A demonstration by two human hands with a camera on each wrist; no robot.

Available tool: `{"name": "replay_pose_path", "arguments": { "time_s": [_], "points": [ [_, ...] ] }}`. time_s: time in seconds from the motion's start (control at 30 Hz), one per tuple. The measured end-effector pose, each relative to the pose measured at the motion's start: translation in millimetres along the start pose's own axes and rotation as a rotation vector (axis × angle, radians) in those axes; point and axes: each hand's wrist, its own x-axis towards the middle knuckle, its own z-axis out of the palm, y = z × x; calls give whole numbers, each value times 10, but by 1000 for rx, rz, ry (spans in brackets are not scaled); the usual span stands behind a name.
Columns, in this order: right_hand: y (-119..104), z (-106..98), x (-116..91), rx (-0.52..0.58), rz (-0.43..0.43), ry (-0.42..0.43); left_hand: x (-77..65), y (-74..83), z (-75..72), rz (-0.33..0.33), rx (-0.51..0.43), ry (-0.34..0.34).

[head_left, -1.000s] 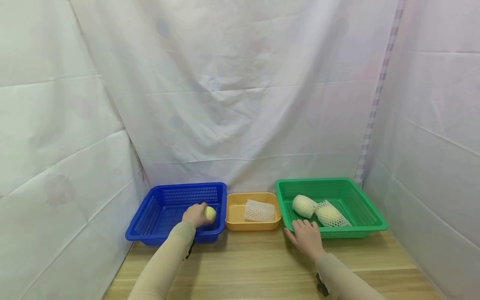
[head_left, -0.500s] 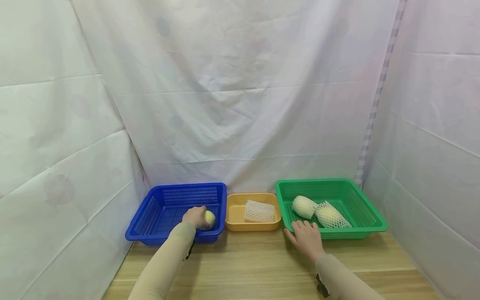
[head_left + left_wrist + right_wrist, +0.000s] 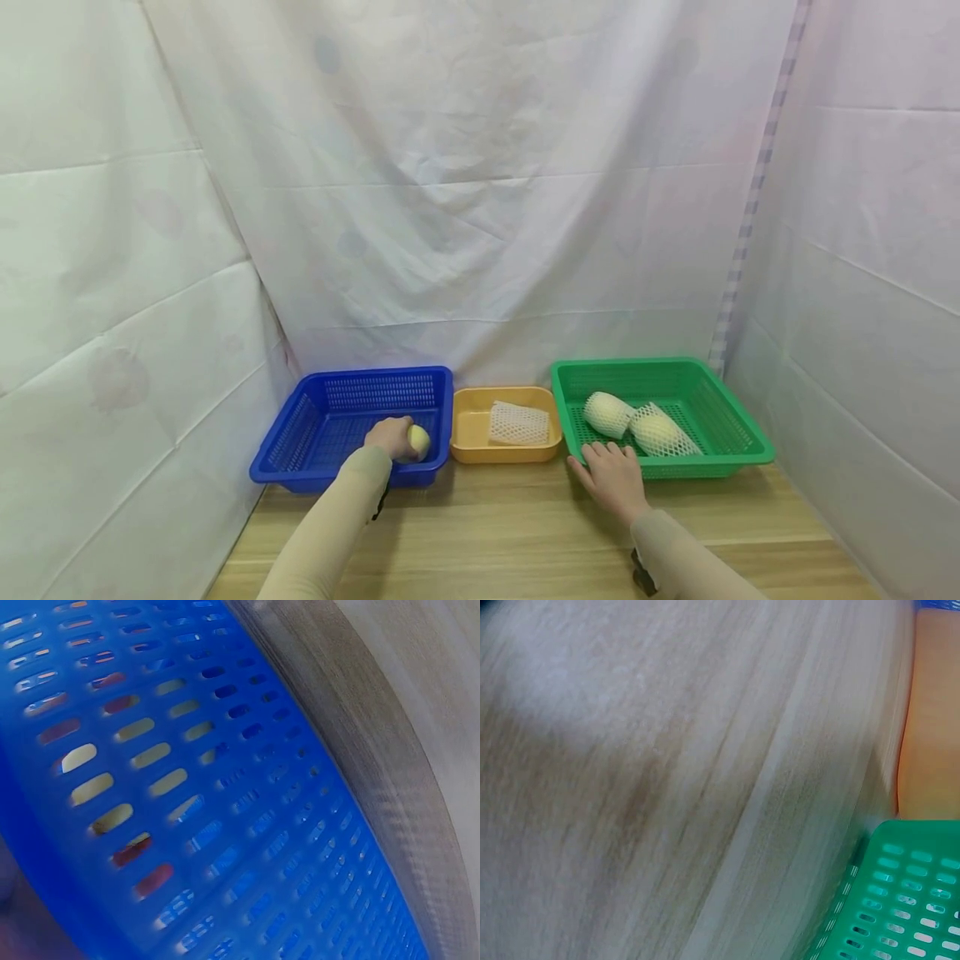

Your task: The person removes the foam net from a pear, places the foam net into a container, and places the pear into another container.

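In the head view my left hand [image 3: 390, 437] grips a pale yellow round fruit [image 3: 419, 439] low in the front right corner of the blue basket [image 3: 300, 475]. Through the slots of the basket wall [image 3: 45, 817], the left wrist view shows bits of pale yellow and reddish patches. My right hand [image 3: 615, 478] rests on the front rim of the green basket [image 3: 720, 458], near its left corner. Behind its fingers lie two pale fruits in white foam nets, a left one [image 3: 606, 414] and a right one [image 3: 658, 434]. The right wrist view does not show the hand.
Between the baskets stands a yellow-orange tray [image 3: 495, 453] with a flat white foam net [image 3: 519, 422] in it. All three containers stand on a wooden table [image 3: 510, 533]. White cloth [image 3: 480, 250] hangs behind and on both sides.
My left hand has moved slightly down and toward me with the fruit, deeper into the blue basket. The right hand stays on the green basket's rim.
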Motion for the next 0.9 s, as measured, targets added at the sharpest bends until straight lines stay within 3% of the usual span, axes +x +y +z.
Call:
{"name": "replay_pose_path", "arguments": {
  "time_s": [0.57,0.9],
  "points": [
    [-6,7,-10,-6,17,-23,89,-58,58,47,-14,-27],
    [-5,13,-17,5,10,-6,26,-44,7,69,-27,-60]
  ]
}}
